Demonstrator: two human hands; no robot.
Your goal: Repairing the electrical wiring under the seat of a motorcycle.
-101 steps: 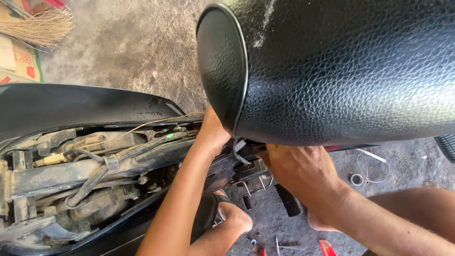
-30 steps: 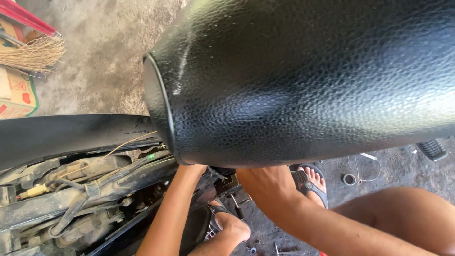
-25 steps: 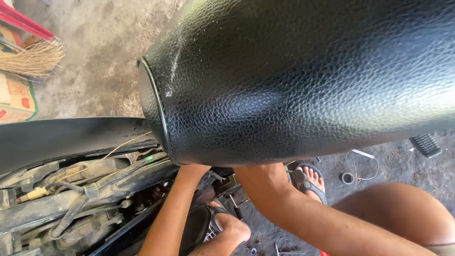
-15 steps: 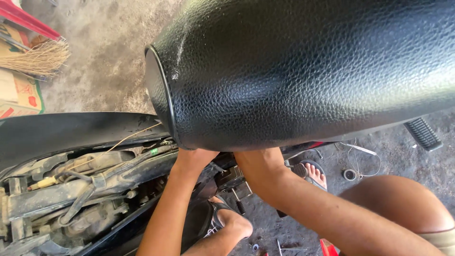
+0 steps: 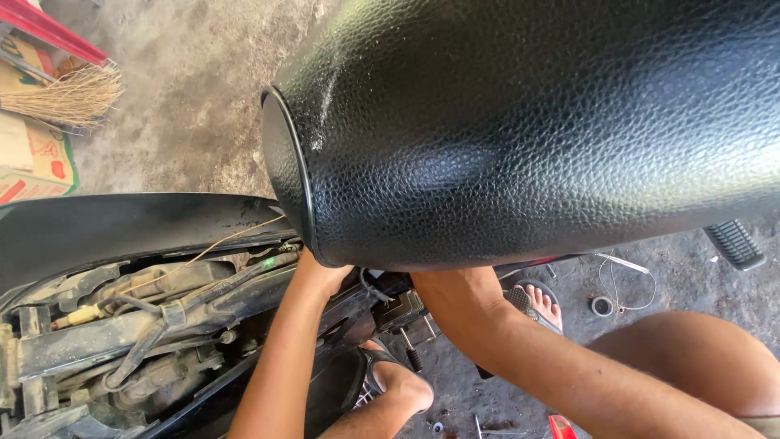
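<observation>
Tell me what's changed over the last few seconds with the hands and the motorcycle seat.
The black seat now fills more of the view, hiding both hands: the left hand and right hand are tucked under its edge, where earlier the fingers showed. The exposed frame and broom stayed put.

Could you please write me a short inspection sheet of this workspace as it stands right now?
Surface: dusty concrete floor.
Job's things: black textured motorcycle seat raised over the exposed frame.
Clutter: roll of tape, small parts on the floor.
Grippers: left hand and right hand reach under the seat; fingers hidden.
Cables: black hose and thin wire along the frame.
Surroundings: straw broom, cardboard box, foot peg.
</observation>
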